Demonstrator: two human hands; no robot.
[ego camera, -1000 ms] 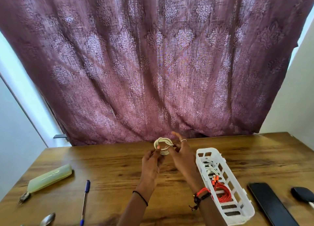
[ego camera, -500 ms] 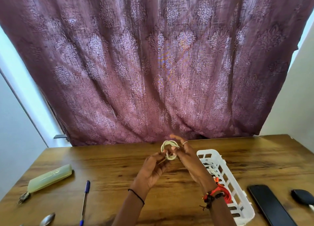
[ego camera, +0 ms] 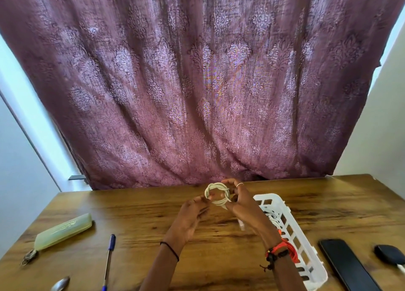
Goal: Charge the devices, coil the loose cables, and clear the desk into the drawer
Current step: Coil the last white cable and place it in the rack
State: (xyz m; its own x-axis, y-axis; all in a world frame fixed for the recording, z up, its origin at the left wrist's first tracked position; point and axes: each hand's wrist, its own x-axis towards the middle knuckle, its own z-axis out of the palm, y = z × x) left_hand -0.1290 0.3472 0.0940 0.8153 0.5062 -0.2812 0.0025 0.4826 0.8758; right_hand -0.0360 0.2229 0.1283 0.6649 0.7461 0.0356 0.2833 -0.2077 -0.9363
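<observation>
Your right hand (ego camera: 243, 205) is curled round the right side of the white cable coil (ego camera: 217, 193), fingers over the top and thumb underneath. Your left hand (ego camera: 192, 216) pinches the coil's lower left edge with its fingertips. The coil is held between your hands, raised above the wooden desk (ego camera: 142, 214). A loose plug end (ego camera: 241, 224), blurred, hangs just below your right hand.

Expect the cable to be light, soft and springy, so the loops will likely fan open if you let go. Hold across all the turns at once, not by a single strand, and tuck the dangling end before releasing.

Just right of your right hand sits the white plastic basket (ego camera: 270, 197), with an orange cable (ego camera: 291, 250) already inside, partly behind your wrist. Further right lie a black phone (ego camera: 346, 266) and a small black object (ego camera: 390, 254) I cannot identify. Well to the left of your left hand are a blue pen (ego camera: 109, 260), a pale green case (ego camera: 63, 230) with a key ring (ego camera: 29, 255), and a spoon (ego camera: 60, 284).
</observation>
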